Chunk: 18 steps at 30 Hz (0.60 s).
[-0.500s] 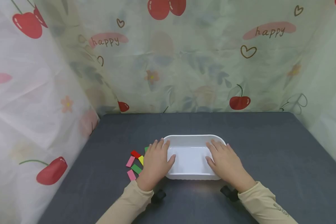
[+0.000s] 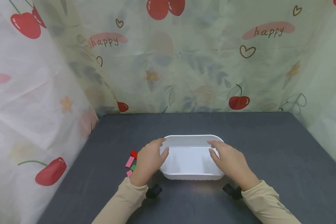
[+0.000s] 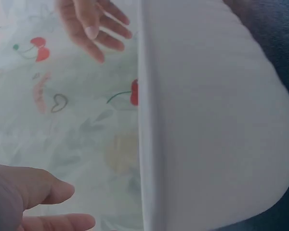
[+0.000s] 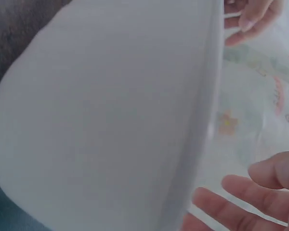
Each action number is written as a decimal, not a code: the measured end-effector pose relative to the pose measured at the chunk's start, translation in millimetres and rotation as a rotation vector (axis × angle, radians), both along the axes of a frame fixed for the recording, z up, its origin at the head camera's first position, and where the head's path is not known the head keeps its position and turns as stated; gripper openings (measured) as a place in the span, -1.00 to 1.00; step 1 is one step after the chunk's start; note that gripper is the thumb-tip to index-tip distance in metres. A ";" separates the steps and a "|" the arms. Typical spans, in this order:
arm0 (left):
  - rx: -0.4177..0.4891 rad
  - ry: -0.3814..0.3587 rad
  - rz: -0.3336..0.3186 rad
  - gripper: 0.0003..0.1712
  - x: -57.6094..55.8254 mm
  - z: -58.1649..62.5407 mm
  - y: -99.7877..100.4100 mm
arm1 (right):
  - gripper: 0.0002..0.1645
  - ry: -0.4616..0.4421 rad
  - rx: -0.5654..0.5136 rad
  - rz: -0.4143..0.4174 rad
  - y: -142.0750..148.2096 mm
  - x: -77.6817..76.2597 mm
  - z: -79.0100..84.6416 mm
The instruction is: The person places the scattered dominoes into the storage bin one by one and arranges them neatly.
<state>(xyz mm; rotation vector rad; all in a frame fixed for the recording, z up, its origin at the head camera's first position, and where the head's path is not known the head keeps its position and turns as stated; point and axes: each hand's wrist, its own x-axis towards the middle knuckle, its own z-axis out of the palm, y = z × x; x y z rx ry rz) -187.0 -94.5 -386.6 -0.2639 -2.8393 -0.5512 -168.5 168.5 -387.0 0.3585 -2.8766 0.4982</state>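
A white rectangular plastic tray [image 2: 191,163] with rounded corners sits on the dark table between my hands. My left hand [image 2: 149,160] is at its left end, fingers loosely bent and thumb apart, fingertips by the rim. At the right end my right hand [image 2: 233,161] is held much the same way, its fingertips overlapping the rim in the head view. The tray's outer wall [image 3: 212,115] fills much of the left wrist view, with left fingers beside it. From the right wrist, the fingers [image 4: 269,192] are spread near the rim, gripping nothing.
Left of my left hand lie small coloured blocks: a red one [image 2: 133,154], a pink one [image 2: 130,161] and a green one [image 2: 133,167], others partly hidden by the hand. A patterned curtain [image 2: 184,62] hangs behind the table [image 2: 254,130] and along its sides.
Both hands have moved slightly outward from over the tray's ends, and their fingers are more bent. The left hand now hides more of the blocks. The tray stays in place.
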 end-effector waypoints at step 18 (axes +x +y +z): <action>0.519 -0.226 -0.048 -0.51 -8.7 6.0 -86.8 | -0.26 -0.163 -0.366 -0.118 46.5 -15.9 -3.7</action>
